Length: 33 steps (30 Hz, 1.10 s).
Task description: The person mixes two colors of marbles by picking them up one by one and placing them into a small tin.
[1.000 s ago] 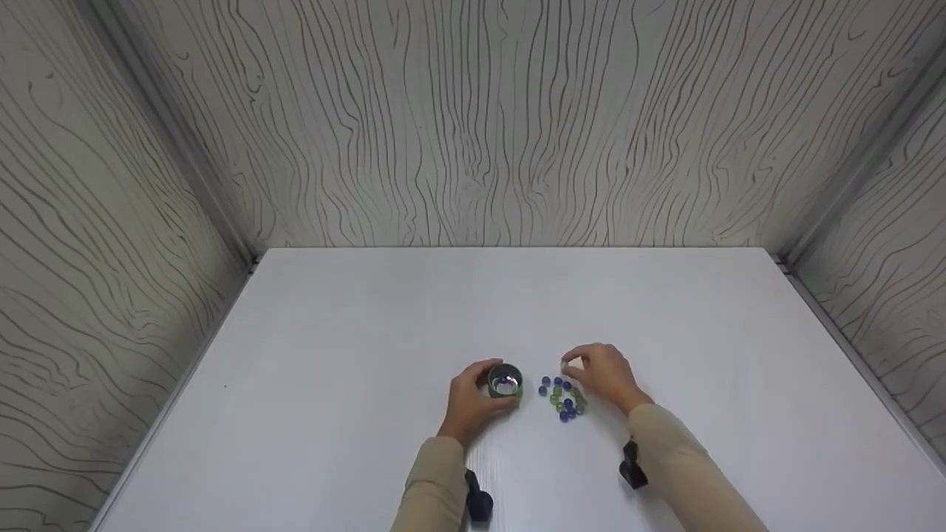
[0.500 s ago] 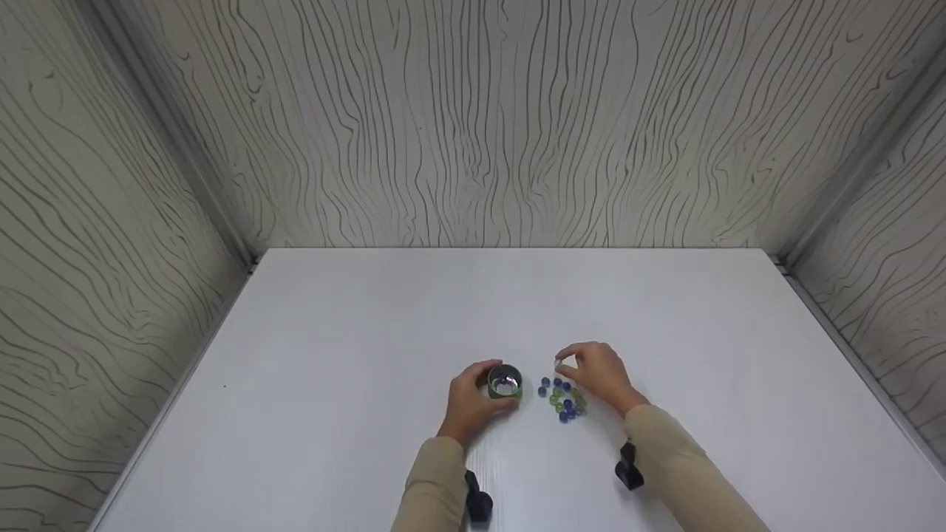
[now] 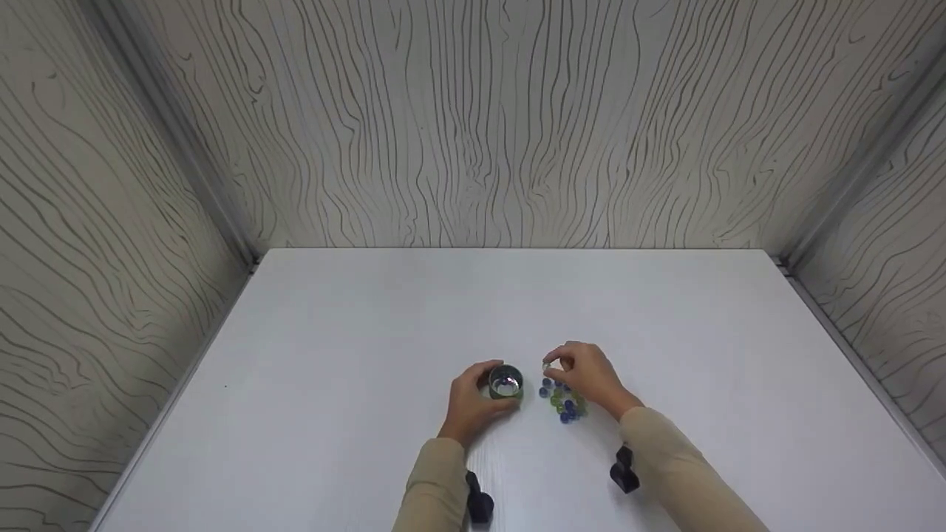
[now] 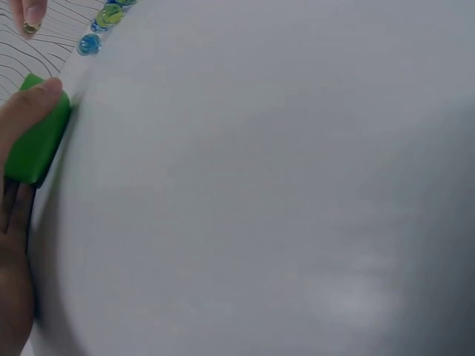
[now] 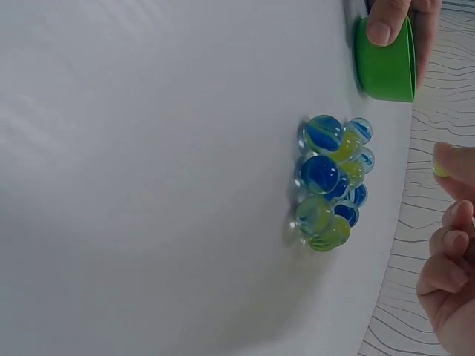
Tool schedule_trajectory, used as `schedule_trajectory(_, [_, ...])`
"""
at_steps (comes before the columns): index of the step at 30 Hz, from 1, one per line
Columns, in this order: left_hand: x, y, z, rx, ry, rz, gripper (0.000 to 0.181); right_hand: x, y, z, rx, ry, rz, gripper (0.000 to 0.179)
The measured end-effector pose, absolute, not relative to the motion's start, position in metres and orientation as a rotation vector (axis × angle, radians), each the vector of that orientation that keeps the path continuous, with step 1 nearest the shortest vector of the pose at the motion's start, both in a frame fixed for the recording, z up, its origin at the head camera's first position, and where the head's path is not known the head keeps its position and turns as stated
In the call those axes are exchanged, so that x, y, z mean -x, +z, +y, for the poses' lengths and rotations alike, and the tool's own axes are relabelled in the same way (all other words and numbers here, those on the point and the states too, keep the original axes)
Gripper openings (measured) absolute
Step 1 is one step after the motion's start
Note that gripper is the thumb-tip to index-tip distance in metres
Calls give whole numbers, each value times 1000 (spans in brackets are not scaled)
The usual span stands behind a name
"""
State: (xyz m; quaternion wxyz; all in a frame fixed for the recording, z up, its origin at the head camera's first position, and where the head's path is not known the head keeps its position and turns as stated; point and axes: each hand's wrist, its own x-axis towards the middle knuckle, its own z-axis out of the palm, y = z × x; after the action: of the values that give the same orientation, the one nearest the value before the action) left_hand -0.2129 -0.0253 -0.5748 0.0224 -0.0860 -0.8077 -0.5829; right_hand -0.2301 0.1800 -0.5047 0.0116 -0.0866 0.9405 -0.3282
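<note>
My left hand (image 3: 473, 403) grips a small round green cup (image 5: 386, 63) that stands on the white table, thumb on its near side. In the head view the inside of the cup looks dark and shiny. To its right lies a cluster of glass marbles (image 5: 321, 175), some with blue swirls and some yellow-green. Above the far side of the cluster, my right hand (image 3: 587, 372) pinches a single marble (image 3: 546, 366) between thumb and index finger. That marble shows yellow-green in the right wrist view, mostly covered by the fingertips. The other right fingers are curled in.
The white table (image 3: 355, 332) reaches back to a panel with a wood-grain pattern (image 3: 473, 125). Similar panels close off the left and right sides. Black wrist cameras (image 3: 479, 502) hang below both forearms.
My right hand has moved left with the pinched marble, from the right of the cluster to above its far left part, closer to the cup. My left hand and the cup stay put.
</note>
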Motion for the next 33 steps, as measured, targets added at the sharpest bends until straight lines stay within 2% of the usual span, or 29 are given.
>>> schedule_trajectory(14, [212,-576,-25,266,-1772,-2518,62,225,-496,176,375,-989,2918,14])
schedule_trajectory(33, [214,-578,-26,279,-1749,-2511,62,226,-494,160,362,-1043,2889,17])
